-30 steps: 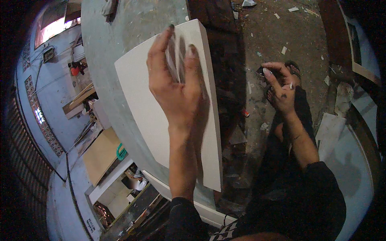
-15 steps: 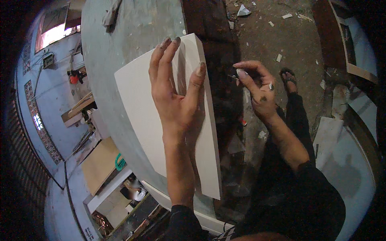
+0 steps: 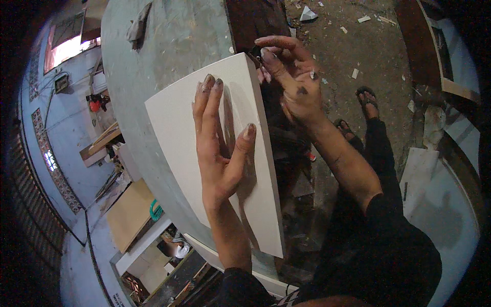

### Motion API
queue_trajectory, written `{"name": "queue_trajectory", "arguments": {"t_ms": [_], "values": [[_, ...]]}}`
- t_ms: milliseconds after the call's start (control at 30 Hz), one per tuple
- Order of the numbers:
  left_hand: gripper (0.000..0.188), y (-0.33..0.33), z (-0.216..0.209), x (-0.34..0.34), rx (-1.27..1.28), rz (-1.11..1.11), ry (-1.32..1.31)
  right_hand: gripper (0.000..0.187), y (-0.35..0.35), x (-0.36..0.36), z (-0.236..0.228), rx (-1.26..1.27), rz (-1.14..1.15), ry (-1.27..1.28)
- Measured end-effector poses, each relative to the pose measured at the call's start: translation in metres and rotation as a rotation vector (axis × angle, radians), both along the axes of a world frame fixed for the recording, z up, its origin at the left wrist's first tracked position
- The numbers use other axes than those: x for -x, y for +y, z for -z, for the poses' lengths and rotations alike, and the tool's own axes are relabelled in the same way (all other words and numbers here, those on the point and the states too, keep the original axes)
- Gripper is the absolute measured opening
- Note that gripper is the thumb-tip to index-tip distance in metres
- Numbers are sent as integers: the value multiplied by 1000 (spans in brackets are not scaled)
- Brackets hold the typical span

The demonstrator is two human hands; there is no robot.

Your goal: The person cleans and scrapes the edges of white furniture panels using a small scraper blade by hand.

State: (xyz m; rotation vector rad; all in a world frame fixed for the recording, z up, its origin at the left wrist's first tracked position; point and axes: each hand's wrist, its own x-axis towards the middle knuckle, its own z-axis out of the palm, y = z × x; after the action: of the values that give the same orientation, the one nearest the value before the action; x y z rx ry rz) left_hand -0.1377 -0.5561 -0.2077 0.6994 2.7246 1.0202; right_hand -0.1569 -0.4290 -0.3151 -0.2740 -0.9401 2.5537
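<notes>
Two hands (image 3: 215,166) (image 3: 299,89), two sandals (image 3: 365,92) (image 3: 343,126), one thick white board (image 3: 176,120)

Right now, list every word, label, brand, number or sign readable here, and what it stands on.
Pale wall, lower left: dark lettering, too small and blurred to quote.
White board under the left hand: no lettering visible.
Small dark piece in the right hand: nothing readable.
</notes>
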Motion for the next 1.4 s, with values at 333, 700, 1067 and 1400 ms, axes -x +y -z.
{"name": "queue_trajectory", "arguments": {"t_ms": [333, 700, 1067, 1400], "values": [[47, 12, 7, 4, 65, -84, 88, 18, -2, 7, 5, 44, 1, 91], [47, 17, 10, 0, -6, -120, 51, 16, 0, 5, 11, -71, 3, 155], [44, 23, 17, -1, -189, -221, 5, 19, 2, 5, 13, -28, 11, 17], [41, 23, 25, 9, -166, -130, 61, 19, -9, -10, 25, -29, 66, 173]]}}
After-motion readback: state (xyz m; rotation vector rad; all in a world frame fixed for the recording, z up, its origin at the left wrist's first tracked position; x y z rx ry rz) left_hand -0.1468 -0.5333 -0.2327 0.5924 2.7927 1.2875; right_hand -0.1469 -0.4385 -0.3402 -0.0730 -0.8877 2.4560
